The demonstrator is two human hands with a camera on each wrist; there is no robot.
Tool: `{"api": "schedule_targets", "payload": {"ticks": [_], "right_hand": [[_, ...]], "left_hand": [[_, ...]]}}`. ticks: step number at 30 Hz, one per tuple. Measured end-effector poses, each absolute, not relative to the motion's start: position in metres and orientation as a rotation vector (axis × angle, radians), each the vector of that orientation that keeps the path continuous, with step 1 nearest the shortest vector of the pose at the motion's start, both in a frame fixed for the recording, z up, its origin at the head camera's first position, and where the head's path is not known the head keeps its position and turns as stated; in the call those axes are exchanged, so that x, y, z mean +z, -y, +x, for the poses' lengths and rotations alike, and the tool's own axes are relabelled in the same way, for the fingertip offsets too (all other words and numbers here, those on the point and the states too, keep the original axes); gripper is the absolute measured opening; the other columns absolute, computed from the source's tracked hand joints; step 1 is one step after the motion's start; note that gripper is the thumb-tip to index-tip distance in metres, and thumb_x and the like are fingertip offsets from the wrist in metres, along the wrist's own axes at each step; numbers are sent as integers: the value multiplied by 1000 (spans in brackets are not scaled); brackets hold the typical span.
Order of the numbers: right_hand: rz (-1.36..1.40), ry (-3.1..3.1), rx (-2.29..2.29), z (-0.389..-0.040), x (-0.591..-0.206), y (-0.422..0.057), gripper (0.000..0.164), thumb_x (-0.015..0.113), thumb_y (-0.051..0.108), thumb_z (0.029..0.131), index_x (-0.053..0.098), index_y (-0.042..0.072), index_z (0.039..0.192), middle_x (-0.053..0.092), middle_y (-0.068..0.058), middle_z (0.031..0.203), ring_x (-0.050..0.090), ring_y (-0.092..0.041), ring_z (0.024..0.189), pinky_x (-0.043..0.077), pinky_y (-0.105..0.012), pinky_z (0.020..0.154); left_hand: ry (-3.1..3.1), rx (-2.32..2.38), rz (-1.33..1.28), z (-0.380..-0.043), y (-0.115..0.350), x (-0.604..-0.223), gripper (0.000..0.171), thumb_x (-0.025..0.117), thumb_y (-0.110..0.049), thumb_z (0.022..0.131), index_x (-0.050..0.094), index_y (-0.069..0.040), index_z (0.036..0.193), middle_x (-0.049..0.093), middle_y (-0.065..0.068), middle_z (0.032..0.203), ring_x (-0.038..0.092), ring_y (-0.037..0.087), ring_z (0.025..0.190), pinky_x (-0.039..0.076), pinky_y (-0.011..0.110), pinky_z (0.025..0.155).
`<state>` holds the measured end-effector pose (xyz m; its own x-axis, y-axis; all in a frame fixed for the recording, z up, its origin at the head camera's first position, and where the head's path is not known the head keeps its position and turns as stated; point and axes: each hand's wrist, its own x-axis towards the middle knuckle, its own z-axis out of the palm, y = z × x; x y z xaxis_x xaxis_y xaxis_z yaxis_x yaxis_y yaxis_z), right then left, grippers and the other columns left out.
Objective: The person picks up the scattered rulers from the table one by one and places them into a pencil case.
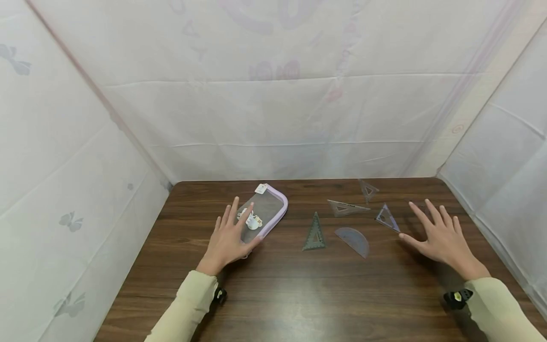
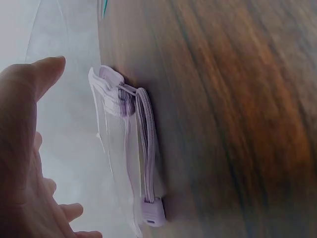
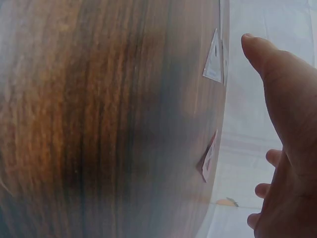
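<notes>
My left hand (image 1: 226,240) is spread, fingers straight, over the lower left part of a clear zip pouch (image 1: 270,209) with lilac edging and a cartoon print. The pouch's zip pull and lilac strap (image 2: 147,144) show in the left wrist view. On the right, my right hand (image 1: 442,240) hovers with fingers apart and nothing in them. Its thumb is close to a purple-tinted set square (image 1: 395,225). Behind its fingertips lies a small reddish-edged piece (image 3: 209,161), mostly hidden by the hand in the head view.
Between the hands lie a dark green set square (image 1: 309,244) and a clear bluish protractor (image 1: 353,241). Farther back are a long clear set square (image 1: 335,209) and a smaller one (image 1: 364,189). White sheeting (image 1: 273,123) encloses the wooden table (image 1: 273,294) at back and sides.
</notes>
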<state>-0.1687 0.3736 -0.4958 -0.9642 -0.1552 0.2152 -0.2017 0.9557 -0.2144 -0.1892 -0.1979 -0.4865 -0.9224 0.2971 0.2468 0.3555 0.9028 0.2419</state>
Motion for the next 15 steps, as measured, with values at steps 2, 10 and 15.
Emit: {"api": "schedule_targets", "payload": {"ticks": [2, 10, 15], "right_hand": [[276, 2909, 346, -170, -496, -374, 103, 71, 60, 89, 12, 29, 166, 14, -30, 166, 18, -66, 142, 12, -89, 106], [292, 2930, 348, -176, -495, -378, 102, 70, 60, 90, 9, 30, 166, 13, -31, 165, 18, -66, 141, 13, -88, 107], [303, 2949, 350, -181, -491, -381, 99, 68, 58, 92, 8, 30, 166, 13, -30, 166, 18, -67, 140, 13, -88, 106]], "left_hand": [[2872, -431, -502, -189, 196, -486, 91, 66, -65, 90, 26, -30, 164, 4, 14, 172, 22, 49, 151, 32, 77, 112], [2918, -473, -507, -189, 183, -478, 89, 70, -58, 91, 28, -27, 163, 5, 15, 172, 60, 47, 121, 61, 61, 75], [2931, -486, -507, -189, 173, -473, 89, 77, -48, 90, 31, -22, 162, 18, 23, 168, 67, 31, 66, 46, 36, 39]]}}
